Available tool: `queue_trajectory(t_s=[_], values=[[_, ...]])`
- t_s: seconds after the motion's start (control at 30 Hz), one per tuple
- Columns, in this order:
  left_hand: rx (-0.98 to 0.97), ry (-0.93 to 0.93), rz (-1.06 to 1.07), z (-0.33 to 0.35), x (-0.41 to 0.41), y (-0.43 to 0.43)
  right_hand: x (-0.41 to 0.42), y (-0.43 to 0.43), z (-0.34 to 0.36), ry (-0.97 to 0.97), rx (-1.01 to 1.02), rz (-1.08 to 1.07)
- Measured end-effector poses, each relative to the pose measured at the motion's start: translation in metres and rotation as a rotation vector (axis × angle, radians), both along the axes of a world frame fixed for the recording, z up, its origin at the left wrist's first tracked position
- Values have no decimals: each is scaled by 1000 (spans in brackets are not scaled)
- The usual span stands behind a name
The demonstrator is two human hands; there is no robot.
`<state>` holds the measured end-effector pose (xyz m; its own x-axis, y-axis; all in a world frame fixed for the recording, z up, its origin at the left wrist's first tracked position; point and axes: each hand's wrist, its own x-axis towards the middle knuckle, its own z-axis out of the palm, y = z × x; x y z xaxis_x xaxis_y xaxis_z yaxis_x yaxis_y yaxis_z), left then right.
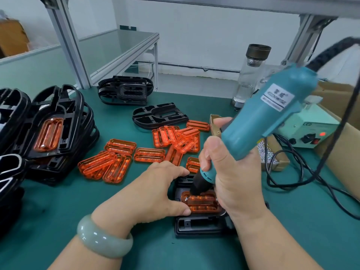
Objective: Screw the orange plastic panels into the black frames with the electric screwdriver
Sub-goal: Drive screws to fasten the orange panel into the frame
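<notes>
Low in the middle of the frame, 1 black frame (200,225) lies flat on the green counter (58,211). An orange panel (202,203) sits inside it. The left hand (155,193) holds the black frame: its fingers curl over the far edge and the thumb presses beside the panel's left end. A pale green bracelet (103,238) is on that wrist.

The right hand (229,172) has its fingers wrapped tight round the blue-green electric screwdriver (263,117). The tool's black tip points down at a small screw (186,198) in the panel's top left corner.

A white label (277,97) on the tool has writing, but it is too blurry to read. At the right edge, a pale box (309,124) says "LED" and has a red light (322,134) glowing.

More loose orange panels (175,137) lie in the middle of the frame. A stack of black frames (58,121) stands at the left.
</notes>
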<state>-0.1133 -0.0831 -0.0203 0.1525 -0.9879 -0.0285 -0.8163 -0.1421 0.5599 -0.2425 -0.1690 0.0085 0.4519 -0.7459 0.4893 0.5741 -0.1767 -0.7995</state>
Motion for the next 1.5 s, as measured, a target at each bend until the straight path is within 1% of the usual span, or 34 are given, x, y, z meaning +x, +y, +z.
queue_trajectory(t_s=[0.13,0.3,0.37,0.47,0.6,0.67,0.77,0.97,1.33,1.5], values=[[5,0,1,0,0,0,6,0,1,15,-13,33],[14,-6,-6,-1,1,0,3,-7,-3,-38,75,-3],[19,-6,-7,-1,1,0,3,-8,-4,-45,71,5],[14,-10,-6,-1,1,-1,3,-6,-3,-31,1,74],[-1,-20,-10,1,-1,-1,3,1,0,24,-152,172],[-8,-6,-18,2,-1,-1,4,4,2,38,-178,201],[-3,-6,-24,2,-2,-1,5,4,3,64,-149,202],[31,-33,-39,3,-2,-3,6,1,2,52,-84,186],[14,0,-32,5,-2,-3,3,5,4,106,-159,200],[15,-16,-28,6,-4,-4,4,2,1,79,-118,190]])
